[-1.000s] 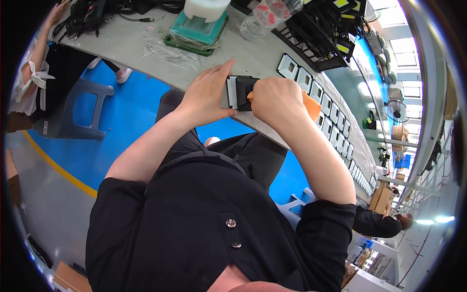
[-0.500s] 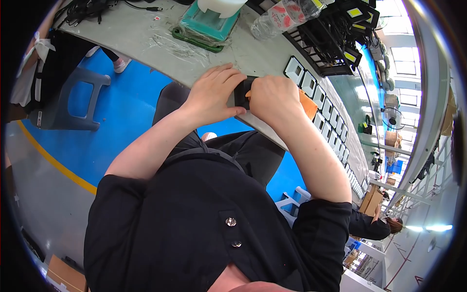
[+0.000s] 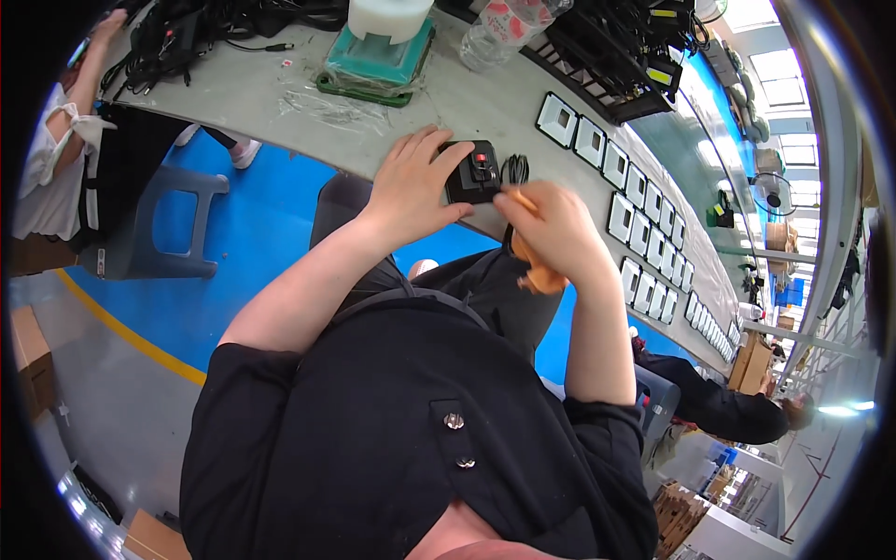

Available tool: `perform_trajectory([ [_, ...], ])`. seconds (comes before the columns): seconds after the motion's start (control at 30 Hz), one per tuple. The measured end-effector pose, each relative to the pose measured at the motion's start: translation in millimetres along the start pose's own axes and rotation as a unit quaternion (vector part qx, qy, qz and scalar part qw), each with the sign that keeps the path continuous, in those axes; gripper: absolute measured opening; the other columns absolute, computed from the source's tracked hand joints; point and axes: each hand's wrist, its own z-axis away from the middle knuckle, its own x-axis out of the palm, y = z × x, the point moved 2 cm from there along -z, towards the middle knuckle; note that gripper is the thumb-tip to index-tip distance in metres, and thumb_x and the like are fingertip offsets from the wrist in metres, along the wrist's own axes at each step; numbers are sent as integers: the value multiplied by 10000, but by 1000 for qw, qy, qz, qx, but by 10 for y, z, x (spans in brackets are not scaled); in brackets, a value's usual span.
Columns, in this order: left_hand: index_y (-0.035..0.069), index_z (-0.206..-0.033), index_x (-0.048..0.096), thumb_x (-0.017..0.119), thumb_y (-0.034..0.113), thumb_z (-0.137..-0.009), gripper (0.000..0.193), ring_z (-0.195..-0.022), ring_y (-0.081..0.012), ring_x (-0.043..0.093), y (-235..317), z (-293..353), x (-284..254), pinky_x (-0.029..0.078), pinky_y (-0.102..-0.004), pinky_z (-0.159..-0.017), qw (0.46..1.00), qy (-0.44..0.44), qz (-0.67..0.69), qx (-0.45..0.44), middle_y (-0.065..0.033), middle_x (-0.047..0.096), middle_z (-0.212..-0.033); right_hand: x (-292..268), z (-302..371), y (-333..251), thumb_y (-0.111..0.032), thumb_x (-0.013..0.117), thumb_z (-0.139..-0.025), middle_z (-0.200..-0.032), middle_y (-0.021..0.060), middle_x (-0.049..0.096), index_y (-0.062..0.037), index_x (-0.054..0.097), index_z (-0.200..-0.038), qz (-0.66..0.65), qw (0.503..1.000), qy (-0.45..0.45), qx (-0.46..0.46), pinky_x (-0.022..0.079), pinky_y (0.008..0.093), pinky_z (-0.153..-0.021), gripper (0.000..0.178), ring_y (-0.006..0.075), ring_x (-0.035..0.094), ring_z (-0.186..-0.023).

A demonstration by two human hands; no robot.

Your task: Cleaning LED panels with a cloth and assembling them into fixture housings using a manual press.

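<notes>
At the table's near edge, my left hand (image 3: pixel 411 187) steadies a flat black box (image 3: pixel 473 175) with a small red part on top. Its thumb and fingers grip the box's left side. My right hand (image 3: pixel 553 224) is closed on an orange cloth (image 3: pixel 539 271), which hangs down below it past the table edge. The right fingers are just off the box's right side. Between them and the box's far corner lies a coiled black cable (image 3: pixel 514 169).
Rows of white-framed panels (image 3: pixel 621 168) run down the table to the right. Beyond them stands a black crate (image 3: pixel 597 89) of lamps, beside a plastic bottle (image 3: pixel 495 37). A teal block (image 3: pixel 378 61) carries a white container (image 3: pixel 387 19). Other people are at both sides; a grey stool (image 3: pixel 177 224) stands left.
My right hand has drawn back from the box, toward me and to the right, with the cloth. The box top and coiled cable now show. My left hand stays on the box.
</notes>
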Motion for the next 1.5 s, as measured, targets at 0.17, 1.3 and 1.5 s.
perform_trajectory([
  [0.17, 83, -1239, 522, 814, 246, -625, 699, -1175, -341, 475, -106, -19, -210, 399, -428, -993, 994, -37, 106, -10, -138, 521, -1195, -82, 131, 145, -200, 597, -908, -789, 60, 677, -9, 685, -1072, -208, 974, -90, -24, 490, 264, -704, 267, 93, 600, -739],
  [1.3, 100, -1509, 79, 746, 9, -605, 1128, -1440, -239, 160, -1558, -1027, -849, 146, -335, -1158, 888, -97, 430, -127, -145, 182, -1559, -2389, -987, -1464, -391, 676, -850, -1173, 235, 586, 65, 470, -1303, -318, 702, 378, -513, 489, 338, -655, 675, 167, 596, -812],
  [1.5, 109, -1507, 113, 741, -53, -565, 1144, -1399, -217, 246, -1598, -1024, -934, 161, -332, -1151, 904, -96, 403, -109, -99, 304, -1494, -2030, -974, -1209, -456, 598, -875, -731, 135, 673, 30, 585, -998, -329, 921, 60, -201, 528, 336, -458, 501, 204, 636, -499],
])
